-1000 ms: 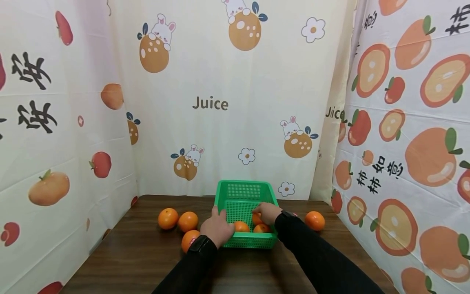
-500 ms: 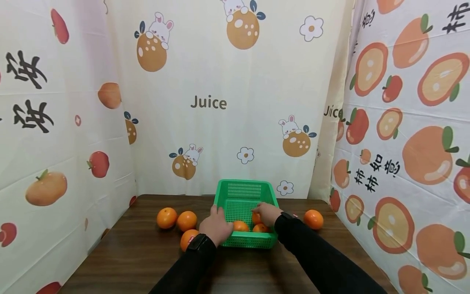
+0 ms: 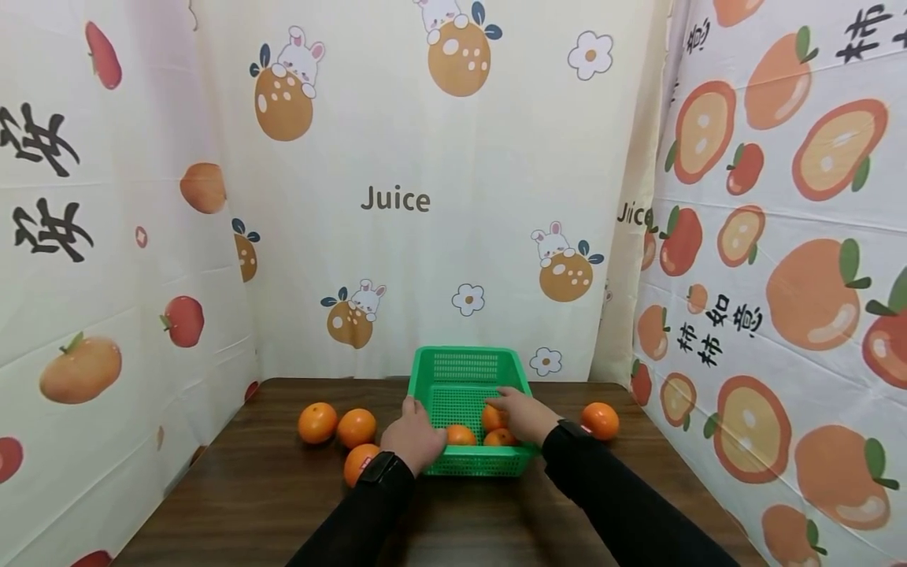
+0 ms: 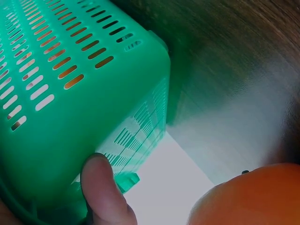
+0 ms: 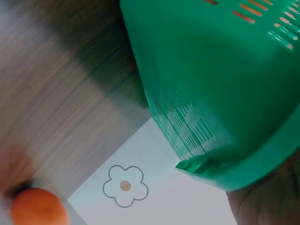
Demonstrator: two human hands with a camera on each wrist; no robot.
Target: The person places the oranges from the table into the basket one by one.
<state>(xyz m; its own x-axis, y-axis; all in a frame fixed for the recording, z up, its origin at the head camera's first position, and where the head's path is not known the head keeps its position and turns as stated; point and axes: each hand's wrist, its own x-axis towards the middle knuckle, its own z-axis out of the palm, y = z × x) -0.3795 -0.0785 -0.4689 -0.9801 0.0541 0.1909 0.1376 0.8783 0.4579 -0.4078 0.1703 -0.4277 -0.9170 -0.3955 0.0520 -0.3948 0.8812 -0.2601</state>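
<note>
A green plastic basket (image 3: 475, 465) stands on the table, holding three oranges near its front: one orange (image 3: 460, 435) at the left, one (image 3: 500, 438) at the right, another (image 3: 494, 417) behind that. My left hand (image 3: 413, 437) grips the basket's left rim; in the left wrist view its thumb (image 4: 104, 192) lies against the outer wall. Over the right front rim reaches my right hand (image 3: 526, 414), its extended fingers above the rear orange. In the right wrist view only part of that hand (image 5: 265, 206) shows, under the rim; its fingertips are hidden there.
Left of the basket on the brown table (image 3: 234, 488) lie three oranges: a far-left orange (image 3: 317, 423), one beside it (image 3: 357, 428), and a nearer orange (image 3: 360, 465) partly behind my left wrist. Another orange (image 3: 600, 421) sits at the right. Printed curtains (image 3: 425, 260) enclose the table.
My right hand has shifted slightly right relative to the basket, its fingers now more spread over the orange. The left hand stays at the rim. The head view has turned slightly right.
</note>
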